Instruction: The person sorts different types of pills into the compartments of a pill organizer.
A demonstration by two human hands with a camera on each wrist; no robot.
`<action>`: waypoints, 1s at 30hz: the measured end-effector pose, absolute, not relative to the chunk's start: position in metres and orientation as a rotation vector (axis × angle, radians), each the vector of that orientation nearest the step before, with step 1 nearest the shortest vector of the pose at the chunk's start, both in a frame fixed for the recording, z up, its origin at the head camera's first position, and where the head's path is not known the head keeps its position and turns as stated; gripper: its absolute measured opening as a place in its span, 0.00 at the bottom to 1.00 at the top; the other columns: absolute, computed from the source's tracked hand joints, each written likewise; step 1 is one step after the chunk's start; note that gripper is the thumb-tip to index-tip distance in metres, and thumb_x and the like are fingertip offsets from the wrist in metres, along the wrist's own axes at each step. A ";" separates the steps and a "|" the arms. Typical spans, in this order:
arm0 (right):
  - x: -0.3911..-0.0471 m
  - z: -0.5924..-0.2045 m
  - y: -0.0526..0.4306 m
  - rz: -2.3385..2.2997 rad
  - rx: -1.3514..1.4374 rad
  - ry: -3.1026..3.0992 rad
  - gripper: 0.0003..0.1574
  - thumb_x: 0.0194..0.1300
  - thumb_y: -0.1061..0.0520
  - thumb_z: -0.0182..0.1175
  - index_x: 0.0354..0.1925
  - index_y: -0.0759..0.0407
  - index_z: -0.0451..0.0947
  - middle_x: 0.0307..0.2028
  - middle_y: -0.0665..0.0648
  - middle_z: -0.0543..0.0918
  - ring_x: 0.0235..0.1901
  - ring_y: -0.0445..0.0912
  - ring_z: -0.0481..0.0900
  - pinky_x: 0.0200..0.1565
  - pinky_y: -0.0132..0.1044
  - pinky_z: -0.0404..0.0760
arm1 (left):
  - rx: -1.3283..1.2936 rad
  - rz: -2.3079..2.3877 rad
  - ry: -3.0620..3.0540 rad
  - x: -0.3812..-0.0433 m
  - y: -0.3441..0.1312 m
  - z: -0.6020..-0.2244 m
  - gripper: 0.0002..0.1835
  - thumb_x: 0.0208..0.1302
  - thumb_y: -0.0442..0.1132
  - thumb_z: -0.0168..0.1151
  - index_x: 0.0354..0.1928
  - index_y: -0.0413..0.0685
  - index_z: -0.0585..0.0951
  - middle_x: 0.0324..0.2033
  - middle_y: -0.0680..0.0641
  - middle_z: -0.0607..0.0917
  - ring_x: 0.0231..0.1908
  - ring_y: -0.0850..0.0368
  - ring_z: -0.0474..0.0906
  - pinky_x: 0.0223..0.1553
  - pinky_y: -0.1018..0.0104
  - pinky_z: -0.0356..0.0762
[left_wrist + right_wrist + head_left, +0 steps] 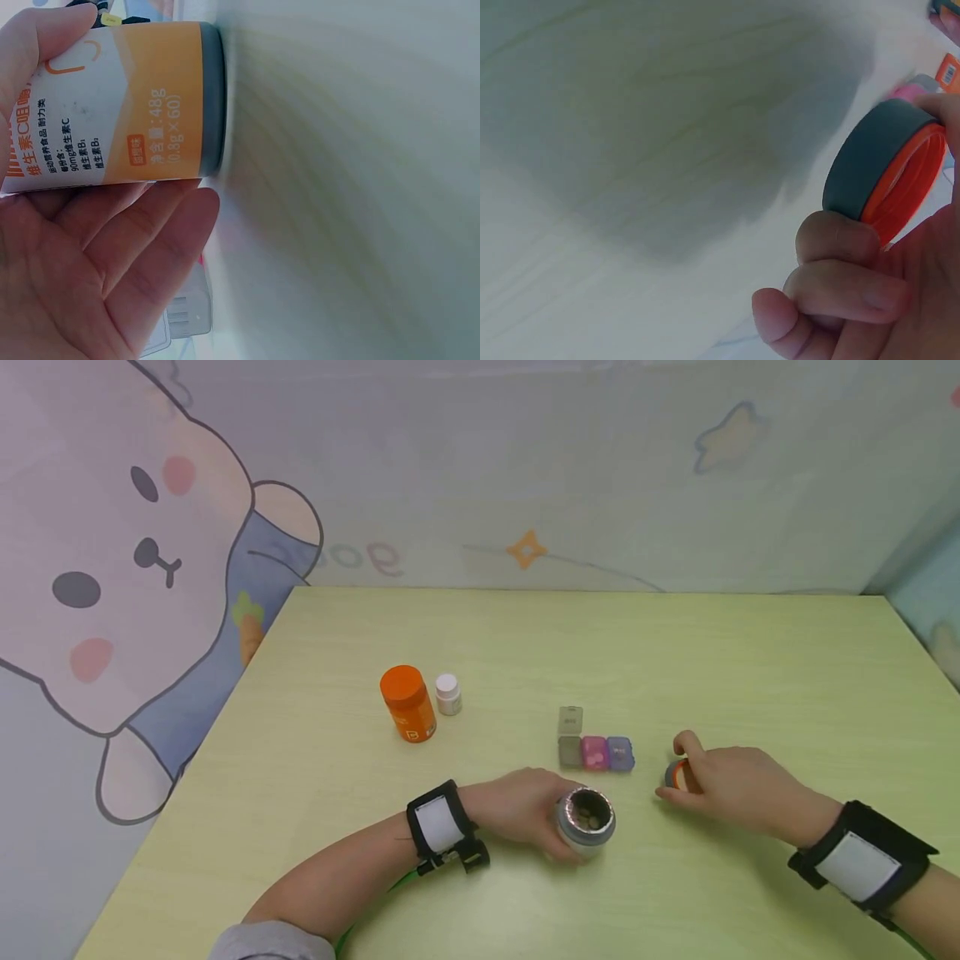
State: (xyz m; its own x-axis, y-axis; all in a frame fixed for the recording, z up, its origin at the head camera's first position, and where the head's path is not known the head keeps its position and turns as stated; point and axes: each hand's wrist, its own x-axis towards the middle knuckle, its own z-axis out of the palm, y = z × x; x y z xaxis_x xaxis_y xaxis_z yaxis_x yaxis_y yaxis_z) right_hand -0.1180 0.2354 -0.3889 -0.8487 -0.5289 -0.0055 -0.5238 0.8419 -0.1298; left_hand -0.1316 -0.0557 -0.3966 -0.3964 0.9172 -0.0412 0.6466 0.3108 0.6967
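My left hand (521,806) grips an uncapped vitamin C bottle (585,842), thumb on one side and fingers on the other. Torn foil rings its mouth, and several tablets (587,818) show inside. The left wrist view shows its orange and white label (120,112) and dark base close to the tabletop. Between thumb and fingers, my right hand (738,785) pinches the bottle's grey cap (877,161); its orange inside faces the palm. Just beyond the bottle lies a small pill organizer (595,753) with grey, pink and purple compartments. The grey compartment's lid (570,720) is flipped back.
An orange bottle (408,706) with its lid on stands at the left of the table, beside a small white bottle (448,695). The pale yellow-green tabletop (465,627) ends at a printed cloth backdrop (450,468). Green cables run from both wrist straps.
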 end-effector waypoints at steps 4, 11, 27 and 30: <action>-0.115 -0.394 0.236 -0.176 -0.856 2.972 0.37 0.53 0.29 0.55 0.38 0.56 0.54 0.13 0.43 0.60 0.12 0.38 0.57 0.17 0.32 0.60 | 1.398 0.840 2.144 -0.132 -0.056 -0.398 0.26 0.46 0.52 0.69 0.49 0.55 0.74 0.39 0.66 0.77 0.39 0.75 0.70 0.43 0.78 0.64; -0.114 -0.395 0.238 -0.171 -0.791 2.921 0.43 0.45 0.20 0.51 0.36 0.54 0.58 0.15 0.42 0.62 0.14 0.38 0.58 0.18 0.33 0.61 | 1.406 0.843 2.151 -0.133 -0.056 -0.400 0.27 0.46 0.53 0.69 0.49 0.56 0.74 0.40 0.66 0.77 0.40 0.75 0.69 0.44 0.78 0.64; -0.097 -0.379 0.212 -0.781 -0.858 2.907 0.33 0.56 0.36 0.58 0.54 0.49 0.64 0.46 0.48 0.74 0.42 0.41 0.73 0.39 0.39 0.74 | 1.241 0.656 2.227 -0.135 -0.077 -0.385 0.36 0.46 0.54 0.68 0.59 0.57 0.67 0.51 0.62 0.74 0.51 0.70 0.66 0.52 0.75 0.58; -0.092 -0.381 0.198 -1.018 -0.907 2.691 0.37 0.54 0.40 0.62 0.58 0.45 0.60 0.51 0.47 0.72 0.50 0.42 0.70 0.46 0.41 0.71 | 1.163 0.670 2.265 -0.144 -0.085 -0.385 0.31 0.50 0.55 0.65 0.56 0.56 0.70 0.49 0.62 0.75 0.49 0.69 0.68 0.50 0.75 0.61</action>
